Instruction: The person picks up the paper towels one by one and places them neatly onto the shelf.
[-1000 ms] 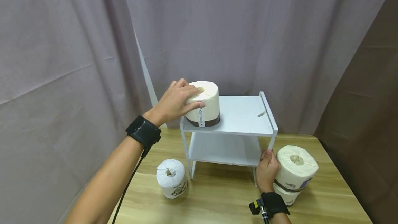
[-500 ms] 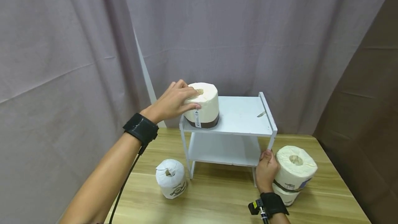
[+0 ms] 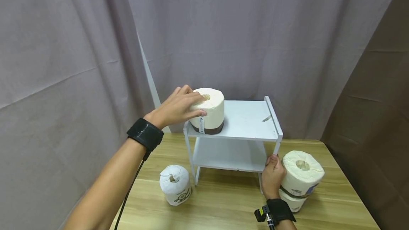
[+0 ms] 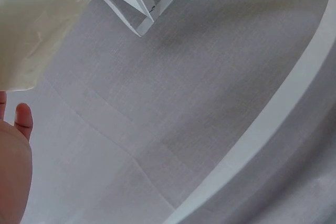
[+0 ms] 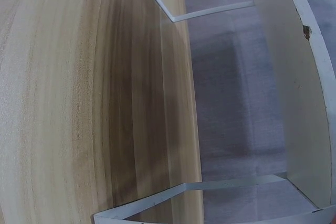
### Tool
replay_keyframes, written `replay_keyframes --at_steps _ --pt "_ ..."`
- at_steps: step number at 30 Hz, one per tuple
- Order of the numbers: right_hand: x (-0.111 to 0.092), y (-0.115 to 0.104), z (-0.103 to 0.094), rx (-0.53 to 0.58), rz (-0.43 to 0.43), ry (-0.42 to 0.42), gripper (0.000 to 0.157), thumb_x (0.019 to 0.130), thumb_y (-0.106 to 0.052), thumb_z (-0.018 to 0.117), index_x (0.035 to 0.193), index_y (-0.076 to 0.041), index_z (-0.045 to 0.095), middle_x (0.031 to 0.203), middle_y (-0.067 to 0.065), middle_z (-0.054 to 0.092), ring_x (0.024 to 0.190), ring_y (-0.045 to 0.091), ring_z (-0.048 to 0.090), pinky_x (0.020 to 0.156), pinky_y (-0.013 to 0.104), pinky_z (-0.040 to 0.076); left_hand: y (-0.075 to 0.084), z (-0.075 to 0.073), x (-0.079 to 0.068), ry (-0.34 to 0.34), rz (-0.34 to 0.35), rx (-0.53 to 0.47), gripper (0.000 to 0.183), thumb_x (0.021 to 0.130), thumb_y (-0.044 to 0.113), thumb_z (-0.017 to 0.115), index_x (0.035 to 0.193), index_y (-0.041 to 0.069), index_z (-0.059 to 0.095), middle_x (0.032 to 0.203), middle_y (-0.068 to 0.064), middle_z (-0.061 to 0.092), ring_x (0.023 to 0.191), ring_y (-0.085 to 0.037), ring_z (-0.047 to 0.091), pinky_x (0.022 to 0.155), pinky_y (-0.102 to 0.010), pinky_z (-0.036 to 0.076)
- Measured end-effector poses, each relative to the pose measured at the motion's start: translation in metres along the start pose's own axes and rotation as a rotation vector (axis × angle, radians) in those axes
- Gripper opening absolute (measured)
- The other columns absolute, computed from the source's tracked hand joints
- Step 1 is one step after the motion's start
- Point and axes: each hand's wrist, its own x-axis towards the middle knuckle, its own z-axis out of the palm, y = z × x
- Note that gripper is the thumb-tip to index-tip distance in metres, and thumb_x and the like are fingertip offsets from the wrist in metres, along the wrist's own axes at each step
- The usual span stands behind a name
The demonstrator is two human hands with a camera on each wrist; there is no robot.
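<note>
A paper-wrapped toilet roll (image 3: 212,111) with a brown band round its base stands upright at the left end of a white two-tier shelf's (image 3: 246,118) top board. My left hand (image 3: 179,105) grips it from the left, fingers over its top near the core hole and thumb on the front. In the left wrist view only part of the hand (image 4: 16,156) shows beneath the pale roll (image 4: 31,30). My right hand (image 3: 273,176) holds the shelf's right front leg. The right wrist view shows the shelf's underside (image 5: 289,87), the holding fingers almost wholly out of frame.
On the wooden table (image 3: 223,208), a white wrapped toilet roll (image 3: 175,185) stands left of the shelf's front leg. Two stacked rolls (image 3: 301,176) stand close beside my right hand. Grey curtains (image 3: 239,38) hang behind and to the left, with a brown one (image 3: 370,116) at right.
The label on the gripped roll has turned slightly left, and the roll sits slightly lower and nearer the shelf's front edge. My right hand keeps its hold on the leg.
</note>
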Motion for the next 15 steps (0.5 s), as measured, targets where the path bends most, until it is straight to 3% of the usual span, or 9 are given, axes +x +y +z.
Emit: replay_keyframes --at_steps 4,8,15 --pt "-0.001 -0.014 0.0 0.017 -0.01 0.011 0.041 0.103 -0.012 0.042 0.065 0.002 0.047 0.055 0.007 0.04 0.053 0.0 0.033 0.054 0.025 0.028 0.005 0.002 0.0 0.012 -0.038 0.065 0.065 0.09 0.072 0.043 0.127 0.023 0.062 0.124 0.01 0.061 0.095 -0.012 0.037 0.087 -0.037 0.028" --pt "-0.001 -0.025 -0.001 0.043 -0.007 0.009 0.042 0.104 -0.014 0.042 0.065 0.002 0.046 0.054 0.004 0.039 0.053 0.001 0.033 0.052 0.025 0.027 0.013 0.005 0.0 0.068 -0.071 0.136 0.068 0.09 0.073 0.039 0.129 0.021 0.061 0.126 0.006 0.061 0.1 -0.014 0.039 0.093 -0.043 0.026" --pt "-0.003 -0.012 0.006 0.048 -0.014 0.006 0.041 0.103 -0.014 0.043 0.066 0.001 0.048 0.055 0.004 0.04 0.053 0.002 0.033 0.053 0.024 0.028 0.025 0.009 0.002 0.162 -0.125 0.236 0.064 0.092 0.071 0.04 0.125 0.021 0.063 0.119 0.004 0.063 0.097 -0.015 0.041 0.091 -0.043 0.028"
